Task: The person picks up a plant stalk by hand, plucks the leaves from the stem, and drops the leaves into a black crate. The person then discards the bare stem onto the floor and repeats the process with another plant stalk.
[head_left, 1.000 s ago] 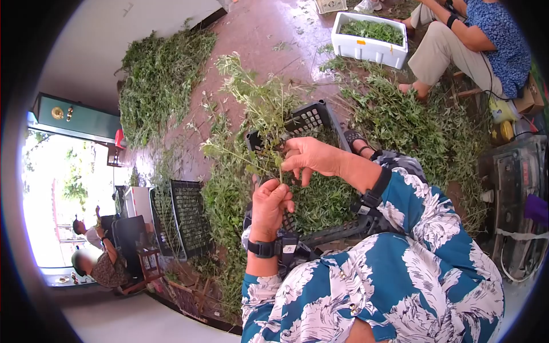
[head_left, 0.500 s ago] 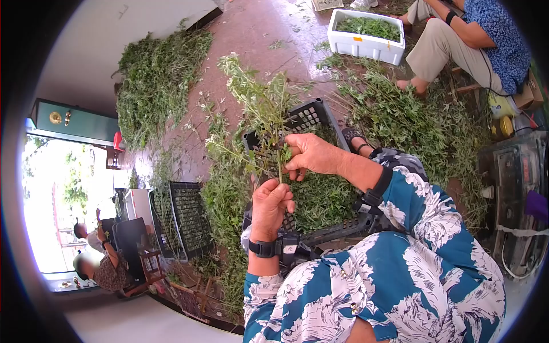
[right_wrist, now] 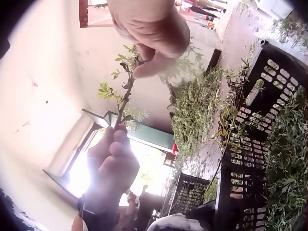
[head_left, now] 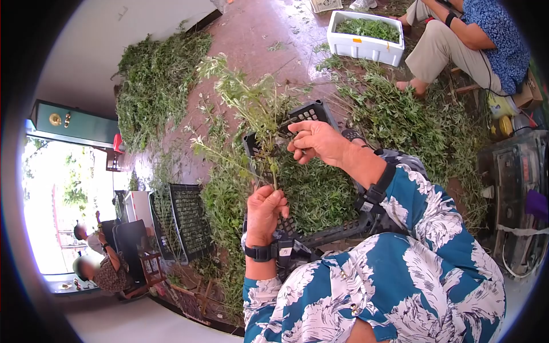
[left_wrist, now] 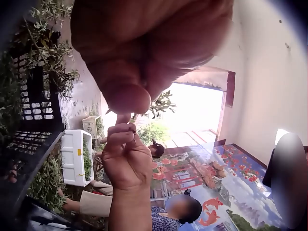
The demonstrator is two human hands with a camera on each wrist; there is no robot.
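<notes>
A cut leafy branch [head_left: 246,108] with pale green sprigs rises from my left hand [head_left: 264,211], whose thumb and fingers pinch the lower stem. Just right of the branch is my right hand [head_left: 320,146], fingers loosely bent, with no leaf visible between them in the head view. In the right wrist view, its thumb overlaps the stem [right_wrist: 126,98], which bears small leaves and dark withered bits. Beneath both hands stands a black slotted crate [head_left: 340,231] holding loose green leaves [head_left: 320,197].
Piles of cut plants lie left [head_left: 160,86] and right [head_left: 400,114] of the crate. A white foam box [head_left: 366,54] of leaves stands near a seated person [head_left: 492,46]. Another black crate [head_left: 191,220] is at the left, with more people beyond. A dark case [head_left: 514,194] stands at the right.
My right hand has left the stem, moving up and to the right; the green leaf at its fingers no longer shows. My left hand has shifted slightly left and down with the branch.
</notes>
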